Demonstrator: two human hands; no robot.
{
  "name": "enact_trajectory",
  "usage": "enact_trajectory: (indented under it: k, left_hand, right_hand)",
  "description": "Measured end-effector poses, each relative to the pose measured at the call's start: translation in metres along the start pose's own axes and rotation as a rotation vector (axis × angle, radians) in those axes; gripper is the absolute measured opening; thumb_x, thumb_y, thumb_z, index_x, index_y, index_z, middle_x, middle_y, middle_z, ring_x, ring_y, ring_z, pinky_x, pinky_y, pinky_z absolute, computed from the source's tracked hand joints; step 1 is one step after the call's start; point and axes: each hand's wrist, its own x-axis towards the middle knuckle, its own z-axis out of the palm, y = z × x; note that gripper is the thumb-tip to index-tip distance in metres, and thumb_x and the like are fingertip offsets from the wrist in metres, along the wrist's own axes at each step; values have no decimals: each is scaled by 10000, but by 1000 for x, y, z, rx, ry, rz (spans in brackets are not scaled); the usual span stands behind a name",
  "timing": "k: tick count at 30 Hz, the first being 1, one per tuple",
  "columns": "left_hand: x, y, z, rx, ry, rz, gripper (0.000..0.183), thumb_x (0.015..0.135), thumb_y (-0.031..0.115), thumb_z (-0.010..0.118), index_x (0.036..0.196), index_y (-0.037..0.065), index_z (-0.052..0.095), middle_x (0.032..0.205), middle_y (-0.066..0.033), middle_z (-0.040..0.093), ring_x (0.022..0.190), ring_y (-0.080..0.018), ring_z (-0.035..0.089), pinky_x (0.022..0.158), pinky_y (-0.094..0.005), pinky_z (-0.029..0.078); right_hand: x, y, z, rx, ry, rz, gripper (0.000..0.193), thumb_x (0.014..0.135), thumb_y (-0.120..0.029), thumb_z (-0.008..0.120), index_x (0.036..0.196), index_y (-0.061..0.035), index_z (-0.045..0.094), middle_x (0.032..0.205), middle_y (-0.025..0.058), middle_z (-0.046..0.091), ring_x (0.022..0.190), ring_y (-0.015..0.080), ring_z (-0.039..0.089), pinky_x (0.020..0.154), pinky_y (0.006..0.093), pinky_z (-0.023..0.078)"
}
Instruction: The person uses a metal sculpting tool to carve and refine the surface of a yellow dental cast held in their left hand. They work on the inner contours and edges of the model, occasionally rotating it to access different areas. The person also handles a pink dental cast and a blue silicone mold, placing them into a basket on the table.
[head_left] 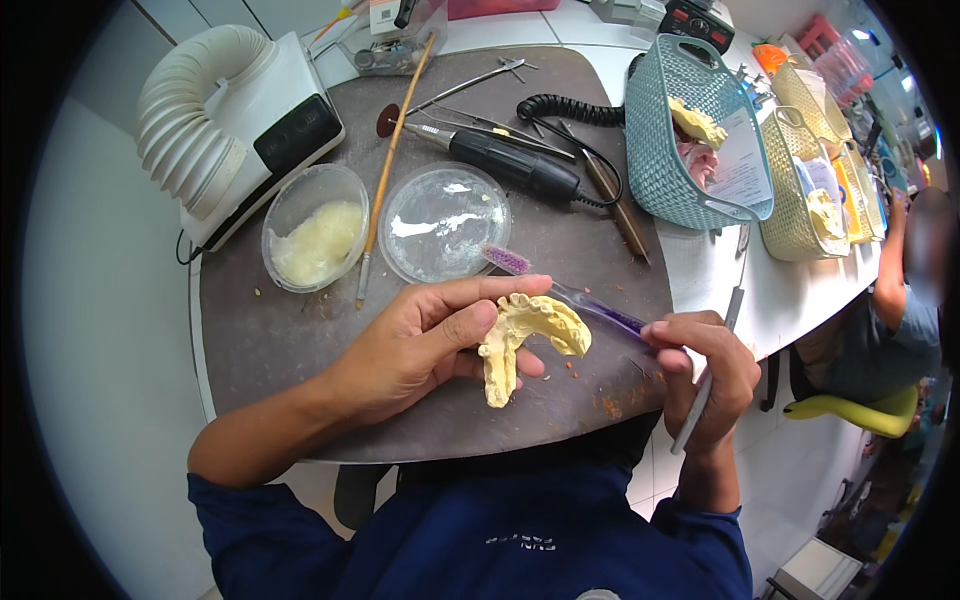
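A pale yellow horseshoe-shaped dental cast (540,318) with small tooth shapes along its ridge is held over the front of the worktop. My left hand (425,338) is closed on its left side, thumb and fingers gripping the edge. In my right hand (708,365) are a clear purple toothbrush (610,312), pinched between thumb and fingers, and a slim grey pen-like tool (733,312) tucked among the fingers. The purple bristles (507,260) point up and left, beyond the cast and apart from it.
Behind the cast lie a tub (290,190) of pale yellow material, its clear lid (445,245), a long paintbrush (385,170), a corded handpiece (515,165) and a knife (625,215). A hose unit (270,120) stands left; a teal basket (650,120) and beige baskets (785,225) right. Another person (870,320) sits far right.
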Motion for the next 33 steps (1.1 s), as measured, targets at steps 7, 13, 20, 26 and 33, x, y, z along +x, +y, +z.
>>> enact_trajectory:
  k: [7,13,20,26,33]
  left_hand:
    - [2,-5,-3,-144,-21,15,615,1006,247,529,1487,-63,303,1350,-218,542,1165,-295,624,996,-412,518]
    - [2,-5,-3,-136,-18,9,633,1001,245,535,1493,-63,284,1382,-227,515,1205,-298,601,1016,-412,504]
    - [2,-7,-5,-152,-38,29,605,1020,226,513,1500,-56,275,1406,-217,494,1260,-276,559,1024,-399,491]
    - [4,-11,-7,-118,-76,68,602,1032,229,500,1505,-52,256,1424,-219,477,1283,-276,543,1049,-405,470]
    - [5,-10,-6,-80,-65,74,624,1028,252,512,1503,-56,250,1433,-224,465,1292,-280,535,1063,-409,460]
  right_hand:
    - [-25,-30,6,319,85,216,634,1017,-581,323,1041,-1,579,783,113,639,718,197,634,603,305,489]
    - [-19,-48,25,473,58,252,227,845,-121,698,1026,-40,586,836,131,677,749,255,683,809,419,570]
    - [-10,-51,22,164,-170,153,277,739,-126,806,973,-173,665,820,-40,688,1014,220,651,1108,550,362]
    - [-8,-51,25,87,-215,148,295,720,-151,843,950,-185,661,834,-63,697,1093,238,625,1150,601,259]
    - [-6,-50,25,86,-237,158,261,736,-166,844,927,-180,666,828,-60,707,1121,233,624,1152,587,262]
